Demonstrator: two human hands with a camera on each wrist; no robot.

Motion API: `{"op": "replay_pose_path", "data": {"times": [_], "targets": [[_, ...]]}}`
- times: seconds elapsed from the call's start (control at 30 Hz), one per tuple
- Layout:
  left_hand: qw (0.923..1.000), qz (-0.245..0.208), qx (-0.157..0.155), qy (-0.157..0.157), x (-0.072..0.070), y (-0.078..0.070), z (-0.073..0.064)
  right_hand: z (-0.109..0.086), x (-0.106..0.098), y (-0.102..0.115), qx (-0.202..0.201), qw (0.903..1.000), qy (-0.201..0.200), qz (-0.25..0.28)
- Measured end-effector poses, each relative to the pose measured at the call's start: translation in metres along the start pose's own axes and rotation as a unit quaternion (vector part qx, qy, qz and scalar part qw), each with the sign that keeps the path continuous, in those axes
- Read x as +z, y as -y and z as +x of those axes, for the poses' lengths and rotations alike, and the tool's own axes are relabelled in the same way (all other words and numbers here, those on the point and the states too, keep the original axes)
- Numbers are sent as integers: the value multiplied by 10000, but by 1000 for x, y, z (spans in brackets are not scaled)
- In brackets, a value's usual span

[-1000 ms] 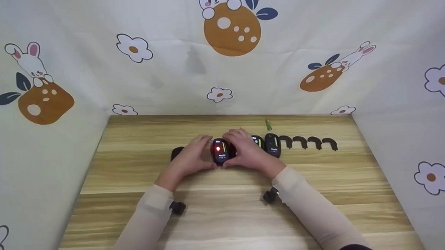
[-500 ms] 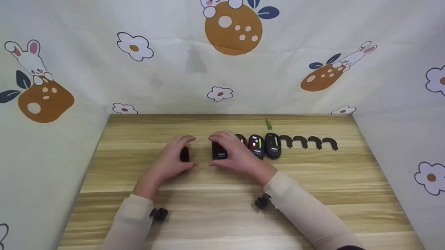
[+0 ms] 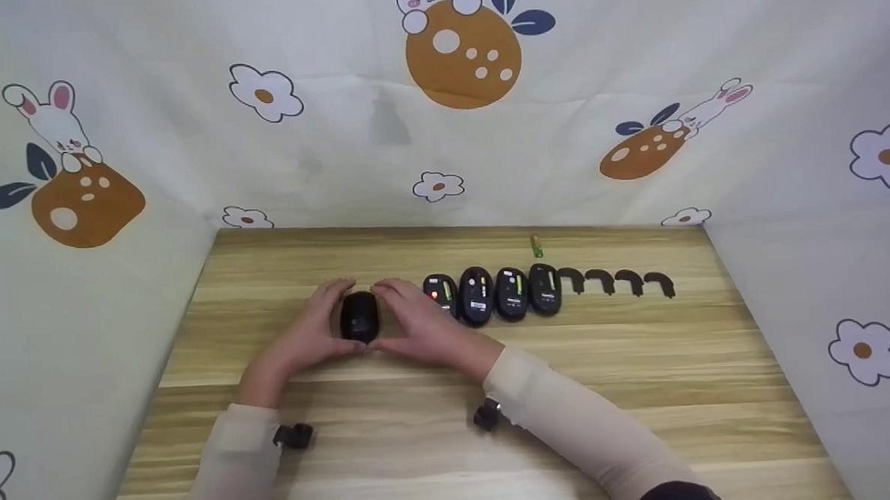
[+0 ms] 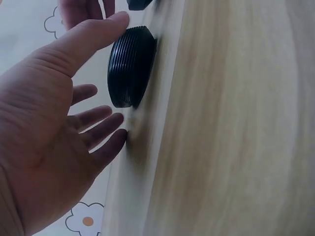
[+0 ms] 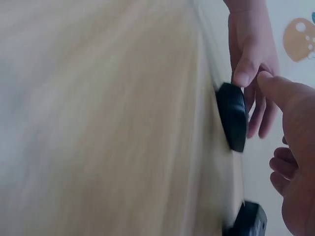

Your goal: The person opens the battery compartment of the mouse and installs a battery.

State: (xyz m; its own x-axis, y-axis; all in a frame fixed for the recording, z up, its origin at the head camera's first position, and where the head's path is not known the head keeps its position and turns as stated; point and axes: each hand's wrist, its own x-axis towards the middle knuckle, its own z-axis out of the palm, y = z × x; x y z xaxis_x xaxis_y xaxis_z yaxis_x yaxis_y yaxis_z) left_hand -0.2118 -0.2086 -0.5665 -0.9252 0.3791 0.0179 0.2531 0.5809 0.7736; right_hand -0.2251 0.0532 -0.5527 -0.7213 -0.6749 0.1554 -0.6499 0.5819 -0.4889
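Observation:
A black computer mouse (image 3: 359,317) lies top side up on the table, between the two hands. My left hand (image 3: 307,324) curves loosely around its left side; the left wrist view shows the fingers (image 4: 106,129) spread, with the thumb near one end of the mouse. From the right, my right hand (image 3: 426,322) reaches to the same mouse with a gap between palm and mouse. Both thumbs are close to the mouse's near end; whether they touch it I cannot tell. Right of the hands, several black mice (image 3: 476,297) lie underside up in a row, batteries showing.
Several dark curved covers (image 3: 600,282) continue the row on the right. A green battery (image 3: 537,246) lies behind the mice. The wood-patterned table (image 3: 423,446) meets printed cloth walls (image 3: 335,149) at the back and sides.
Both hands have moved left, away from the mouse with the red light, to the mouse at the row's left end. The underside-up mice have come into fuller view.

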Motion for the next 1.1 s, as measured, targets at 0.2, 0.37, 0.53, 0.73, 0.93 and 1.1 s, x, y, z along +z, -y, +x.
{"op": "replay_pose_path", "data": {"times": [0.2,0.37,0.53,0.73,0.93,1.1], "targets": [[9996,-186,7,199,-2,4,-2,11,14,8,431,9986,155,271],[9995,-207,69,234,-3,7,-2,17,19,12,778,9944,386,602],[9995,-161,217,143,-1,10,0,22,22,11,796,9931,459,732],[9995,-103,287,87,3,10,1,24,19,6,533,9948,416,758],[9992,67,386,46,4,3,-1,20,15,1,314,9964,293,727],[9986,216,478,-77,5,-8,-2,13,6,-1,205,9970,174,720]]}}
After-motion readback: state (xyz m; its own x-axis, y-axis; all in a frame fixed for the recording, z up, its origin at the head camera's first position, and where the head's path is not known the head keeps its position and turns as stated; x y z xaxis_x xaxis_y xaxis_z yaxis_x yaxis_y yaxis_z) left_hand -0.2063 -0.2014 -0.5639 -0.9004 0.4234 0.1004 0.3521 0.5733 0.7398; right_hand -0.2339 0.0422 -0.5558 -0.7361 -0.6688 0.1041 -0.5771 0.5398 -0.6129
